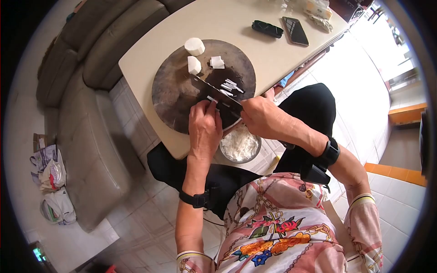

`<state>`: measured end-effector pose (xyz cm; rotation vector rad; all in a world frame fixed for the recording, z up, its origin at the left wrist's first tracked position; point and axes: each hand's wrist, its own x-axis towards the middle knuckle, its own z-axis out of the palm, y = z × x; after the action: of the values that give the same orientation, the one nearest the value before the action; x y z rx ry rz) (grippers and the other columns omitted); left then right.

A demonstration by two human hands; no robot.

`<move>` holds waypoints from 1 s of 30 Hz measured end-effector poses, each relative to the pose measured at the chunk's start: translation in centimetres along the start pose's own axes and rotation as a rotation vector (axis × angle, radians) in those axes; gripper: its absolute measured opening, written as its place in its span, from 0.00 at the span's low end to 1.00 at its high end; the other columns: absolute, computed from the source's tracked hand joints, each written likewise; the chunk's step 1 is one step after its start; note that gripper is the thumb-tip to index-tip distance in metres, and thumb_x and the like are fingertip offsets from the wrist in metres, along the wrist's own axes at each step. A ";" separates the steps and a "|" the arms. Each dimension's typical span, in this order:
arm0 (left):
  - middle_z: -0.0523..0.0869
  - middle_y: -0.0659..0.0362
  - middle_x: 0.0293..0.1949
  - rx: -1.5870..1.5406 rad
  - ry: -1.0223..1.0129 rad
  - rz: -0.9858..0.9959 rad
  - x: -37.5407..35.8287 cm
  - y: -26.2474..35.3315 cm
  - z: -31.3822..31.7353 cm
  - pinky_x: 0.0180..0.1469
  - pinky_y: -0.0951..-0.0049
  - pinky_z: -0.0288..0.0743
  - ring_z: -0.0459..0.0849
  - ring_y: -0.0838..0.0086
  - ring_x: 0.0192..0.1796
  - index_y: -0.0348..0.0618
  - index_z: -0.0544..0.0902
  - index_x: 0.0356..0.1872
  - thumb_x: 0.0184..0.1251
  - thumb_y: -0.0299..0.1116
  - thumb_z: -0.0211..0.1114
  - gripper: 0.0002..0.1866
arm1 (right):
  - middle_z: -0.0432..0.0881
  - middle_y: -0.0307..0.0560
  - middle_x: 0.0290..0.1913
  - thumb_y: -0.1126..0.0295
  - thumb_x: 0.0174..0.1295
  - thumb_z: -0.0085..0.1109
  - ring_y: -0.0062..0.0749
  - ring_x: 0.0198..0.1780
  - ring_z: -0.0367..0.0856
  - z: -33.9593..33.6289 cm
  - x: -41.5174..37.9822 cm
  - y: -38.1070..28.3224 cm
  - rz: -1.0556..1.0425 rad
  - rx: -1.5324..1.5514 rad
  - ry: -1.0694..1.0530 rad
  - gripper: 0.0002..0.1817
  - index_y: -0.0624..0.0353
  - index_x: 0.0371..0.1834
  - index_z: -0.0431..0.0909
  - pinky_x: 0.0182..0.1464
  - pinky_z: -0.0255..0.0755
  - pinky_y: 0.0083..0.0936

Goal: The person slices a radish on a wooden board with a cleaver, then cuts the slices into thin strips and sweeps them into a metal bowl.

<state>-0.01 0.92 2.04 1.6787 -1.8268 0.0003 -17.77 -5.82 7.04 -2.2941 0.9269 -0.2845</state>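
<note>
My right hand is closed round the handle of a knife, whose blade reaches up and left across the round dark board. My left hand rests on the board's near part, fingers bent and together on a small white piece beside the blade. Past the blade lie several cut white sticks. Thin white slices are farther back, near a white chunk and a thick round white piece. Below the table edge, a metal bowl holds white shreds.
The board stands on a cream table. A dark case and a phone lie at its far right. A grey sofa is at the left, with bags beside it. My knees flank the bowl.
</note>
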 end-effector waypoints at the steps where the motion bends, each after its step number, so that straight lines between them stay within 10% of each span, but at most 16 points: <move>1: 0.79 0.47 0.45 0.008 -0.011 0.004 0.1 0.0 0.0 0.52 0.59 0.73 0.77 0.53 0.48 0.31 0.81 0.49 0.60 0.23 0.61 0.15 | 0.77 0.65 0.24 0.76 0.58 0.54 0.61 0.35 0.80 0.0 -0.2 -0.1 -0.001 0.000 0.002 0.08 0.71 0.26 0.75 0.37 0.73 0.46; 10: 0.79 0.47 0.44 0.012 -0.019 -0.009 0.1 0.3 -0.2 0.53 0.58 0.72 0.77 0.53 0.48 0.30 0.81 0.47 0.60 0.23 0.60 0.14 | 0.77 0.61 0.21 0.75 0.55 0.56 0.60 0.30 0.78 -0.1 -0.4 -0.7 0.027 -0.101 -0.019 0.07 0.67 0.23 0.76 0.54 0.56 0.50; 30: 0.78 0.48 0.45 -0.002 -0.012 -0.017 -0.1 0.0 0.1 0.53 0.58 0.72 0.77 0.53 0.48 0.32 0.81 0.47 0.59 0.24 0.61 0.14 | 0.78 0.67 0.22 0.77 0.48 0.56 0.62 0.31 0.81 0.5 2.0 -1.9 -0.015 -0.090 0.048 0.05 0.70 0.23 0.76 0.34 0.74 0.45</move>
<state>-0.01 0.96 1.91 1.6958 -1.8205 -0.0190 -15.05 -5.90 7.80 -2.3864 0.9646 -0.3116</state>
